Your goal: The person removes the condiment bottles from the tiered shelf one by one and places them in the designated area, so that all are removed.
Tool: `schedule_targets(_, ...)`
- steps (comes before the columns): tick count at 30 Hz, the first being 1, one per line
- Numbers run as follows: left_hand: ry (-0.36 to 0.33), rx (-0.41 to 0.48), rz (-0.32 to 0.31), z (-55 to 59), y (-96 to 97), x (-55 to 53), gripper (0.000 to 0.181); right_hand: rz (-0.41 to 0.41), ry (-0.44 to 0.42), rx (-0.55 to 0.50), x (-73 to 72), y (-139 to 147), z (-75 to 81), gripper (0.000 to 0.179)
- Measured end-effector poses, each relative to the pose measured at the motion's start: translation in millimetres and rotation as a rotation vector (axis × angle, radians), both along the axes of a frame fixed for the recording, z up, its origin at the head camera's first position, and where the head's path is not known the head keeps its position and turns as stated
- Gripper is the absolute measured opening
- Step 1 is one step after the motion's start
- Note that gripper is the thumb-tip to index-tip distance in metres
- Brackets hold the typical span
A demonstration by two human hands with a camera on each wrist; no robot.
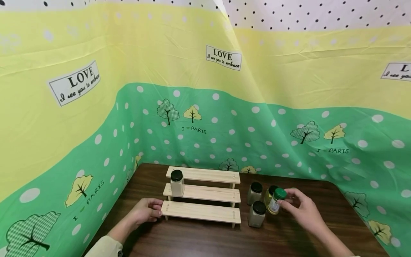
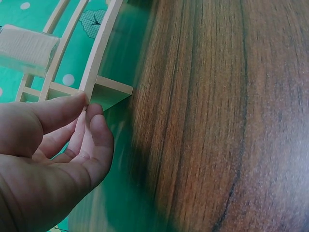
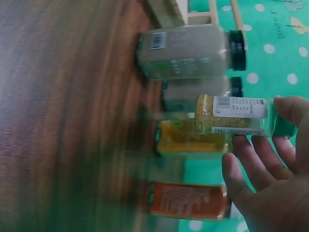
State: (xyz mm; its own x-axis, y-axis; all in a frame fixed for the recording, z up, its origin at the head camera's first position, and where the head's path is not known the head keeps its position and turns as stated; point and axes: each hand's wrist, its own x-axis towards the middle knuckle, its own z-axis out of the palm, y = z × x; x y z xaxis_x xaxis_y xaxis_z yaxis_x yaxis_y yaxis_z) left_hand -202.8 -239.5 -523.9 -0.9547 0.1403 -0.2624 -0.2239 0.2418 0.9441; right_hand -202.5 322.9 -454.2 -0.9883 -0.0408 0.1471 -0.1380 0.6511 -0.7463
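My left hand (image 1: 146, 211) pinches the left end of the lowest step of a three-step wooden rack (image 1: 200, 211), thumb and fingers at the board's corner (image 2: 91, 79). On the middle step, at its left, stands a black-lidded spice jar (image 1: 177, 185) with pale contents. To the rack's right, my right hand (image 1: 302, 207) holds a green-lidded spice jar (image 3: 231, 114) by its lid and upper part, with the thumb on one side and fingers on the other. Grainy yellowish-brown seasoning and a white label show through this jar, which is raised off the tabletop in the right wrist view.
Two black-lidded jars with greyish contents, the nearer (image 1: 257, 215) and the farther (image 1: 254, 194), stand right of the rack. A yellow jar (image 3: 193, 137) and an orange-red jar (image 3: 188, 199) stand beyond the held one. A patterned curtain (image 1: 192, 142) encloses the brown table (image 1: 192, 242).
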Motion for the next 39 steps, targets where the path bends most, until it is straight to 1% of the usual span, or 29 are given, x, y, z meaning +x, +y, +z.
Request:
schedule_targets(6,0.002,-0.005,0.003,-2.0,-0.2,-2.4,0.048,-0.02,-0.061,0.009,1.9,5,-21.2,0.054)
schedule_targets(10,0.0,-0.008,0.005,-3.4,-0.3,-3.2,0.048,-0.024,-0.099,0.0,4.8,6,-32.2,0.054)
schedule_targets(13,-0.004,-0.011,0.006,-3.6,-0.2,-3.4,0.048,-0.022,-0.111,-0.012,7.8,6,-38.2,0.051)
schedule_targets(17,-0.004,-0.011,0.006,-3.1,0.0,-3.9,0.048,-0.026,-0.114,-0.037,11.0,5,-42.0,0.048)
schedule_targets(25,-0.019,-0.003,0.018,-4.1,-0.5,-3.9,0.049,0.0,-0.083,-0.037,11.2,5,-43.8,0.044)
schedule_targets(30,-0.016,0.006,0.015,-5.2,-0.3,-2.9,0.05,0.024,-0.117,-0.042,10.7,7,-42.4,0.05)
schedule_targets(34,-0.022,0.003,0.02,-4.3,0.3,-2.0,0.049,0.044,-0.145,-0.04,10.9,8,-34.6,0.055)
schedule_targets(36,-0.024,-0.001,0.02,-3.5,0.1,-1.6,0.049,0.045,-0.126,-0.015,11.0,8,-29.1,0.057)
schedule_targets(39,-0.025,0.004,0.015,-4.0,-0.6,-1.7,0.049,0.064,-0.072,0.045,10.1,8,-20.3,0.059)
